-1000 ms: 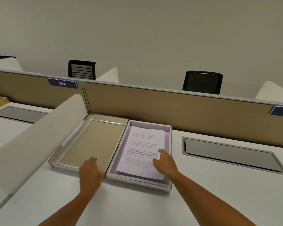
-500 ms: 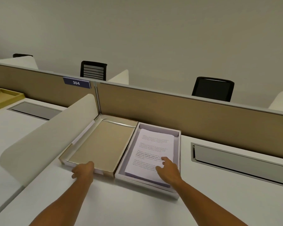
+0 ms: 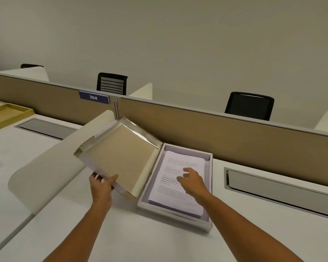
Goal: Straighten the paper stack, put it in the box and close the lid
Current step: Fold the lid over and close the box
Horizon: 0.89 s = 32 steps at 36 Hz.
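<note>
A: What is gripped by the left hand (image 3: 100,188)?

B: The near edge of the lid (image 3: 119,157) is pinched, thumb on the inner face, fingers underneath. The lid is tilted up off the desk (image 3: 121,239), hinged along the left wall of the box (image 3: 178,222).

A: And the right hand (image 3: 192,181)?

B: Nothing is grasped. It is held loosely spread, fingers half curled, over the paper stack (image 3: 180,182); whether the top sheet is touched cannot be told.

A: Where is the stack found?

B: Inside the box, lying flat, right of the raised lid.
</note>
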Each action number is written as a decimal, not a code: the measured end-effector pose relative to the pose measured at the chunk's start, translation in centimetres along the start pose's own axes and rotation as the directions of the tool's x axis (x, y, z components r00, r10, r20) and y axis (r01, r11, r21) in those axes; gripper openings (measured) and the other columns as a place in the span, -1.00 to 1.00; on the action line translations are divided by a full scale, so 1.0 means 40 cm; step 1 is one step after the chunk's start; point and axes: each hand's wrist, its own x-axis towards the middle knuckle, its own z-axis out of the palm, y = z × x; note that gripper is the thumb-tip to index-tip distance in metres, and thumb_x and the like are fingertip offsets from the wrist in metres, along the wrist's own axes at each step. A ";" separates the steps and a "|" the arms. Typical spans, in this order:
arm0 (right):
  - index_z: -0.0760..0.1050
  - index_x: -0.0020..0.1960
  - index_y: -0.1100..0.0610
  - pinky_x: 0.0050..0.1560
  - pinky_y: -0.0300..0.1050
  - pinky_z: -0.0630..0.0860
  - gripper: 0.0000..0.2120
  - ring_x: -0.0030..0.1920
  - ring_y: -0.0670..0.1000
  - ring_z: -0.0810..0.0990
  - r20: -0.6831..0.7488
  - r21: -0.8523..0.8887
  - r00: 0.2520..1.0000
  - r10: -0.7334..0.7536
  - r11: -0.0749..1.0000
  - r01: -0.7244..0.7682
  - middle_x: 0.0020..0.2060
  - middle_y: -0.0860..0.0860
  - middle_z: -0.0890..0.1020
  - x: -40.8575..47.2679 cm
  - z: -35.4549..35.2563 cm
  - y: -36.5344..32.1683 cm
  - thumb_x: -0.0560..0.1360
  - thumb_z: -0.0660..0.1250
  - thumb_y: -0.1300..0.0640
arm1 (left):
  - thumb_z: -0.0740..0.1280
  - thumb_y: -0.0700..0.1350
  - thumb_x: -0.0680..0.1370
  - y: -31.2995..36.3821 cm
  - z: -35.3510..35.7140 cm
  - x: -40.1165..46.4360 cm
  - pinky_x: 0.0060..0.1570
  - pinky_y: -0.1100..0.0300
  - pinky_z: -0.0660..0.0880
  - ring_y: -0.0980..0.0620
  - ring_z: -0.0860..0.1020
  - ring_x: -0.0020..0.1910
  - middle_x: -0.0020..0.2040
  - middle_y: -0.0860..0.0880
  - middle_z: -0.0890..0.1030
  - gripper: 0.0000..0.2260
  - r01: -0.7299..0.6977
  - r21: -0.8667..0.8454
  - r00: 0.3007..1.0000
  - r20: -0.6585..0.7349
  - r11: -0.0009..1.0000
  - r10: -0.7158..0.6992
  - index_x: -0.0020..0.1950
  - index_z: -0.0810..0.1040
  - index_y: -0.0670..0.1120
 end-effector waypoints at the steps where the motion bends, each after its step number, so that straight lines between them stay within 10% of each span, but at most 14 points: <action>1: 0.30 0.46 0.03 0.24 0.07 0.57 -0.51 0.35 0.18 0.51 0.004 0.038 1.000 0.001 0.999 -0.002 0.46 0.10 0.42 0.000 -0.003 -0.013 0.57 0.35 0.08 | 0.49 -0.43 0.39 0.003 0.006 -0.015 0.16 -0.11 0.55 -0.15 0.56 0.23 0.30 -0.10 0.50 -0.33 -0.052 0.026 0.999 0.014 0.998 0.052 0.38 0.34 -0.02; 10: 0.41 0.38 0.04 -0.04 -0.11 0.64 -0.61 0.10 0.05 0.66 -0.020 0.350 1.000 -0.013 0.937 0.019 0.32 0.05 0.54 -0.018 -0.026 -0.110 0.61 0.23 -0.11 | 0.55 -0.29 0.39 -0.002 0.071 -0.155 0.19 -0.10 0.57 -0.10 0.54 0.23 0.33 -0.11 0.52 -0.39 -0.408 0.395 0.910 0.251 0.823 0.331 0.31 0.35 0.01; 18: 0.45 0.26 0.00 0.02 0.08 0.68 -0.57 0.06 0.11 0.68 0.060 0.675 0.994 0.092 0.730 -0.108 0.10 0.04 0.65 -0.041 -0.065 -0.141 0.57 0.18 -0.27 | 0.41 -0.01 0.45 -0.053 0.102 -0.245 0.16 0.26 0.55 0.08 0.56 0.18 0.24 -0.01 0.52 -0.50 -0.766 0.442 0.639 0.603 0.467 0.477 0.35 0.34 0.14; 23: 0.23 0.41 -0.03 0.30 0.24 0.51 -0.35 0.26 0.20 0.53 0.015 0.625 0.969 0.245 0.754 -0.201 0.25 0.03 0.52 -0.050 -0.082 -0.092 0.45 0.36 -0.28 | 0.52 -0.25 0.42 -0.122 0.116 -0.244 0.19 -0.27 0.53 -0.19 0.55 0.29 0.28 -0.17 0.58 -0.45 -0.843 0.476 0.536 0.699 0.252 0.474 0.38 0.44 -0.10; 32: 0.30 0.37 0.12 0.19 0.17 0.61 -0.53 0.13 0.20 0.61 -0.069 0.442 0.938 0.339 0.854 -0.275 0.22 0.15 0.56 -0.057 -0.126 0.022 0.55 0.40 0.07 | 0.50 -0.28 0.38 -0.178 0.150 -0.283 0.33 -0.31 0.36 -0.16 0.60 0.25 0.26 -0.12 0.63 -0.33 -0.934 0.352 0.311 0.877 -0.051 0.367 0.42 0.34 -0.06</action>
